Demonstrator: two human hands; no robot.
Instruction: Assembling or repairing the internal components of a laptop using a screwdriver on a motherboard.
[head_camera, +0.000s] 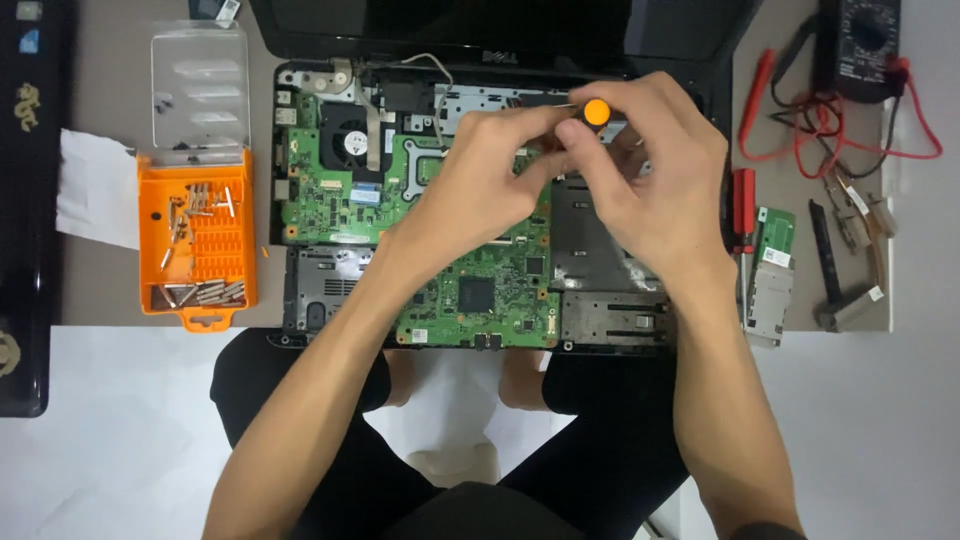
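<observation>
Orange-capped screwdriver (596, 111), tip hidden

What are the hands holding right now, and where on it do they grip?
A screwdriver with an orange cap: the right hand grips its handle near the top, the left hand pinches lower down. Its tip is hidden.

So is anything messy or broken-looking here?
The laptop lies opened up, its green circuit board bare, while both hands, left hand and right hand, hold an orange-capped screwdriver over it. In the orange bit case, loose bits lie scattered. Removed parts sit at the right. Nothing looks broken.
</observation>
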